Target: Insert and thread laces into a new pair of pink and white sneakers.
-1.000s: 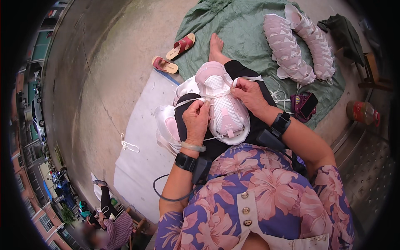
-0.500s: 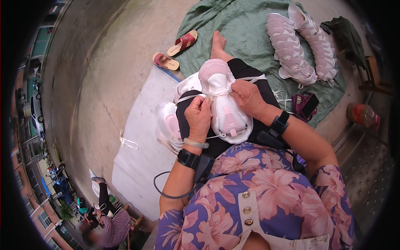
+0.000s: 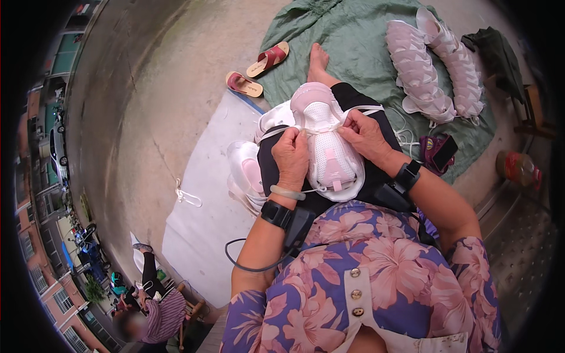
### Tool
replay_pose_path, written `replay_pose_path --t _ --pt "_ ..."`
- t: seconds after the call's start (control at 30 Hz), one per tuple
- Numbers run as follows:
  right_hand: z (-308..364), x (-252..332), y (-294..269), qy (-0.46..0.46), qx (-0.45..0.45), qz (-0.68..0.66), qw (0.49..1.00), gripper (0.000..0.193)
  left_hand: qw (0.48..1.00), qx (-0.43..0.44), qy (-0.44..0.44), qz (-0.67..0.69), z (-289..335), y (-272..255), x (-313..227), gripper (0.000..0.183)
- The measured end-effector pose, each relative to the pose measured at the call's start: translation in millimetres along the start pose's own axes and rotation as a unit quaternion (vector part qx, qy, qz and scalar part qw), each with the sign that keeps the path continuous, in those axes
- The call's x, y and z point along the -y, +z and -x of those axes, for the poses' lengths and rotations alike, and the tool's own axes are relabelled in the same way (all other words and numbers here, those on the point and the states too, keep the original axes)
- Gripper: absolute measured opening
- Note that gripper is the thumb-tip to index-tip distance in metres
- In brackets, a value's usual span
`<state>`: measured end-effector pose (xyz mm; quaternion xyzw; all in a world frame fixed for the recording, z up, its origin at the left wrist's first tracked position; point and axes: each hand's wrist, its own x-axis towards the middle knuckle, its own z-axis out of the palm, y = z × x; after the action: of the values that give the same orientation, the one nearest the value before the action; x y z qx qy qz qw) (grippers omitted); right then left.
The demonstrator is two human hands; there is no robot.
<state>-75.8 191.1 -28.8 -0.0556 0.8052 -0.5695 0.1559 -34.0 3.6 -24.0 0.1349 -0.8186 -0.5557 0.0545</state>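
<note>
The shoe (image 3: 328,141) I'm looking at is porous white mesh set with smooth, matt pink panels, and its lace (image 3: 369,107) looks like flat woven cloth. The green sheet (image 3: 288,88) is thin, crumpled cloth with a faint sheen; the pale mat (image 3: 200,229) is smooth and matt, the concrete (image 3: 188,76) rough. The blouse (image 3: 385,265) is soft cloth, its buttons (image 3: 355,293) glossy, the bangle (image 3: 287,192) polished. Over there, the phone (image 3: 445,154) has a glossy face, and the stool (image 3: 534,112) looks like wood.

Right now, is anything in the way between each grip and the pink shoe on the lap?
Nothing visible blocks them: the left grip and right grip are at the pink shoe, pinching the white lace across it.
</note>
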Motion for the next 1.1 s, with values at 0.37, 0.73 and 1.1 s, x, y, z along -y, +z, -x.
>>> replay_pose_path --t 0.37,0.73,1.1 --pt "2 -18 -5 -0.009 0.009 -0.076 0.997 0.011 0.985 -0.014 0.134 -0.103 -1 3 -19 0.008" --pt "2 -16 -5 0.037 0.012 -0.170 0.985 0.008 0.966 0.027 0.160 -0.200 -6 4 -13 0.016" --pt "4 36 5 -0.131 0.004 0.039 0.991 0.008 0.952 0.066 0.217 -0.207 10 -17 -26 0.047"
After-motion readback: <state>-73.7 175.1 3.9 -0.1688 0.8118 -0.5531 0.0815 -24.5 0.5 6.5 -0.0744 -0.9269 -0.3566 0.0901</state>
